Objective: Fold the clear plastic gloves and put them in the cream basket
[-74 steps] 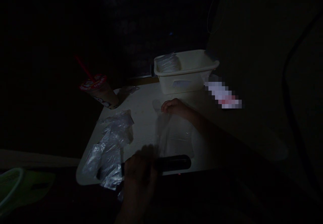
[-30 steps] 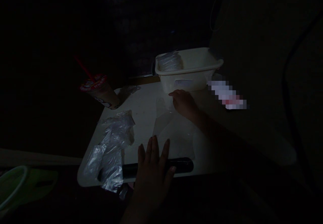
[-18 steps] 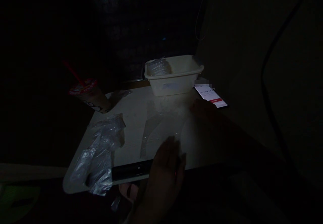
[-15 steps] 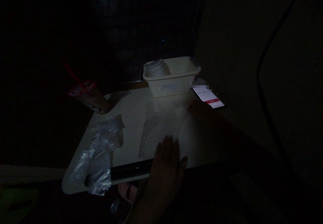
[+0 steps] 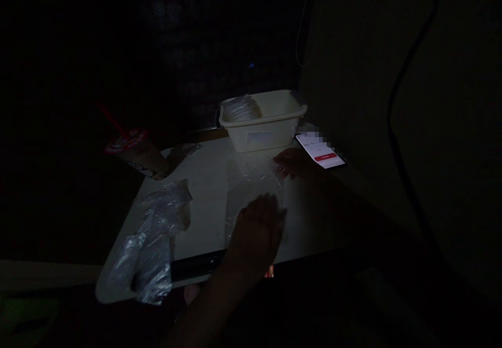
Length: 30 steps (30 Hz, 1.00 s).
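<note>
A clear plastic bag (image 5: 251, 183) lies spread on the white tabletop, hard to make out in the dim light. My left hand (image 5: 261, 222) is over the bag's lower part, its fingers bent and its thumb apart, holding nothing visible. At the bag's upper right corner is my right hand (image 5: 292, 163), fingers curved and apart. Whether its fingertips touch the film is too dark to tell. Left of the bag lies a heap of crumpled clear plastic bags (image 5: 162, 233).
A white plastic tub (image 5: 262, 137) holding a stack of wrapped clear plastic (image 5: 241, 108) stands at the back. Beside it lies a lit phone (image 5: 323, 152). A drink cup (image 5: 143, 157) with a red straw leans at the left edge. A dark bar (image 5: 196, 265) runs along the table's front.
My left hand has moved up the bag, its flat fingers now bent. My right hand has shifted left and its fingers have come apart. The bag's right edge lies further left.
</note>
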### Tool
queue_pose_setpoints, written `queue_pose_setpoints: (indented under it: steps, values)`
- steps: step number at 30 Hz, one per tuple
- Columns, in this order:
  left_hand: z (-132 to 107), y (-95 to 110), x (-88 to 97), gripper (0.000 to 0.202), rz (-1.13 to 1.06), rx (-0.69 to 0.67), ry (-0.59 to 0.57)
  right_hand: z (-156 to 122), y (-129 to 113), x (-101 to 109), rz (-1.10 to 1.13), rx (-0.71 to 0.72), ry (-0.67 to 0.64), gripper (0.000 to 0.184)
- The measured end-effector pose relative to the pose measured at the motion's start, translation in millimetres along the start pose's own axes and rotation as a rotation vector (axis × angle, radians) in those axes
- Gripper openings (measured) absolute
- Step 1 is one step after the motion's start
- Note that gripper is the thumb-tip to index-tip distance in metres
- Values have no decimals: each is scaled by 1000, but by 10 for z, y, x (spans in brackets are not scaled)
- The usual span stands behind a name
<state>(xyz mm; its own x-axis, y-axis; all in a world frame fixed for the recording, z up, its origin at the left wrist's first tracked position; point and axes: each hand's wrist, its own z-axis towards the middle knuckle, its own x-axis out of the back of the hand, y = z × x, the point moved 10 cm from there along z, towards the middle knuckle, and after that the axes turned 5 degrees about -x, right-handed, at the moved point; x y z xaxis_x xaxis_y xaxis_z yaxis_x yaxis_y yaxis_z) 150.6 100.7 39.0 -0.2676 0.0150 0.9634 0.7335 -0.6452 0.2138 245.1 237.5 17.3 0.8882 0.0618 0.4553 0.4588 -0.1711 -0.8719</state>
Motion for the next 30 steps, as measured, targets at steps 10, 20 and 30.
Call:
queue_pose_setpoints:
  steps: [10,20,30]
  values:
    - [357,-44,-234,44,101,-135,-28,-57,78,153,-313,165,174,43]
    - [412,-318,61,32,-49,-52,106,-199,-160,54,-127,351,151,45]
    - [557,-661,58,46,135,-115,127,-327,-68,-273,19,457,-75,53]
